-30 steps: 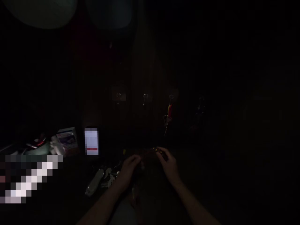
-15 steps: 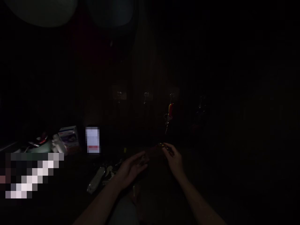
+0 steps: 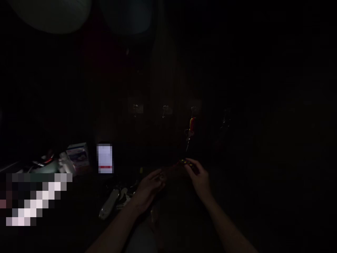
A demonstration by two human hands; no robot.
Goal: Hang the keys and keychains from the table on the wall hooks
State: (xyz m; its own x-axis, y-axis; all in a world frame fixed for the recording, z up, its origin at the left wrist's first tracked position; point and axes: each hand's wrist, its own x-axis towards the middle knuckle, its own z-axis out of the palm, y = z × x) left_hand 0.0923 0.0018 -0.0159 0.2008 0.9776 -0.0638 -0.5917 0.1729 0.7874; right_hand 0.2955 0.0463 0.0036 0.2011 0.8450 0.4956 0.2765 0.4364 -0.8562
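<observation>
The scene is very dark. My right hand [image 3: 200,175] pinches a small dark piece with yellow spots [image 3: 186,162], perhaps a fishing lure. From it a faint reddish strip [image 3: 172,169] stretches left toward my left hand [image 3: 150,185]. The left fingers are curled together at the strip's other end, and the exact hold is hard to see. Above my right hand a red and yellow fishing lure [image 3: 192,124] with hooks hangs from a small metal clip [image 3: 193,108].
More clips [image 3: 165,107] hang in a row at the back. A lit phone-like screen [image 3: 105,158] stands left, beside a small box [image 3: 78,156]. A pale elongated object [image 3: 109,203] lies left of my forearm. A blurred-out bright patch [image 3: 34,205] covers the lower left.
My left fingers have curled closer together around the end of the reddish strip. My right hand has shifted slightly right and up with the yellow-spotted piece. The view has moved slightly.
</observation>
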